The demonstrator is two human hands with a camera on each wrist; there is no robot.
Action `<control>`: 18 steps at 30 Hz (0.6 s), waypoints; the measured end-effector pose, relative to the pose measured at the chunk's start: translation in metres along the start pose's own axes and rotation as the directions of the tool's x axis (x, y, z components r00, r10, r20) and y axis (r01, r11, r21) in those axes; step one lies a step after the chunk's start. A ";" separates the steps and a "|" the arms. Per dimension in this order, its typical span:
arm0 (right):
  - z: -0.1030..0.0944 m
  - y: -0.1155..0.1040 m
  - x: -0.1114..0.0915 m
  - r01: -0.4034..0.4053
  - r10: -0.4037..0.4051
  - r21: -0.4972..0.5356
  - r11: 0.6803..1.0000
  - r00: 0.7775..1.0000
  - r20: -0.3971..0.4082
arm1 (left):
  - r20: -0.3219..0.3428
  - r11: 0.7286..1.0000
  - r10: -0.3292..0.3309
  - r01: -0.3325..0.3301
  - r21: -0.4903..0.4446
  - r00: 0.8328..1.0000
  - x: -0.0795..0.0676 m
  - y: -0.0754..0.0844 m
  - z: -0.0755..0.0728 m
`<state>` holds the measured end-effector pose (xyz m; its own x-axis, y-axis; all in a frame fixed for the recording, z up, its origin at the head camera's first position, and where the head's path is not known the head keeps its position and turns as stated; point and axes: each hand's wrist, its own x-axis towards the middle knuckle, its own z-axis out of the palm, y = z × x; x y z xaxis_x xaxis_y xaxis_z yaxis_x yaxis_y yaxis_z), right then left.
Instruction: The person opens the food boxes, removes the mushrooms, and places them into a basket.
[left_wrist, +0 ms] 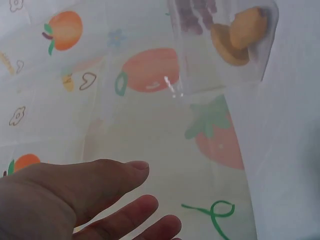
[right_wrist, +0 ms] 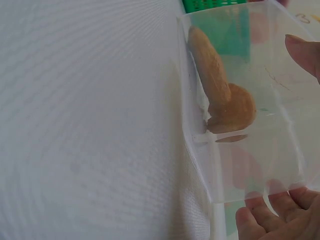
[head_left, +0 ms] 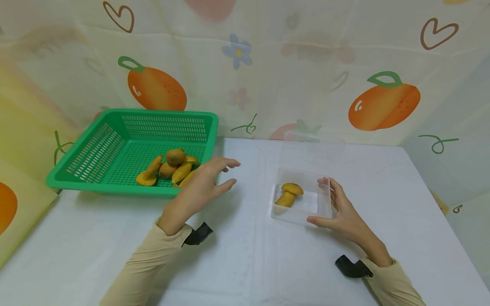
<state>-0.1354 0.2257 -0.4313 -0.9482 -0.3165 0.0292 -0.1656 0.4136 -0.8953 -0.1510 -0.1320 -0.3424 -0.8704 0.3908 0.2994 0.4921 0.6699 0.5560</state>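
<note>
My right hand (head_left: 346,216) holds a clear plastic box (head_left: 323,199) at its right end, thumb on the near side and fingers on the far side. Inside the box lies one yellow-brown mushroom (head_left: 289,194), its cap toward the back in the head view. The right wrist view shows the same mushroom (right_wrist: 220,85) through the transparent wall. My left hand (head_left: 200,182) hovers near the right front corner of the green basket (head_left: 88,153), fingers spread and nothing in them. Several mushrooms (head_left: 149,172) rest in the basket, some partly hidden behind that hand.
The box's transparent lid (head_left: 311,148) stands raised at its back. A white cloth covers the table (head_left: 245,263), and behind it hangs a curtain (head_left: 268,85) printed with fruit, hearts and flowers. Between basket and box lies a strip of white cloth.
</note>
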 end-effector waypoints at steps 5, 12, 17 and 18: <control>0.000 0.000 0.000 -0.001 0.001 -0.004 1.000 1.000 -0.002 | 0.027 0.999 0.045 -0.045 0.012 0.999 0.006 0.010 0.010; 0.000 0.000 0.000 -0.007 0.007 -0.011 1.000 1.000 -0.005 | 0.093 0.999 0.043 -0.045 0.024 0.995 0.016 0.022 0.023; 0.000 0.000 0.000 -0.002 0.002 -0.008 1.000 1.000 -0.007 | 0.131 0.999 0.052 -0.051 -0.006 0.990 0.023 0.030 0.030; 0.000 0.000 0.000 -0.002 0.002 -0.010 1.000 1.000 -0.007 | 0.139 0.998 0.055 -0.055 -0.008 0.989 0.024 0.031 0.031</control>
<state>-0.1357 0.2253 -0.4313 -0.9504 -0.3096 0.0302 -0.1660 0.4227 -0.8910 -0.1559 -0.0820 -0.3423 -0.8311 0.5114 0.2186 0.5387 0.6423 0.5452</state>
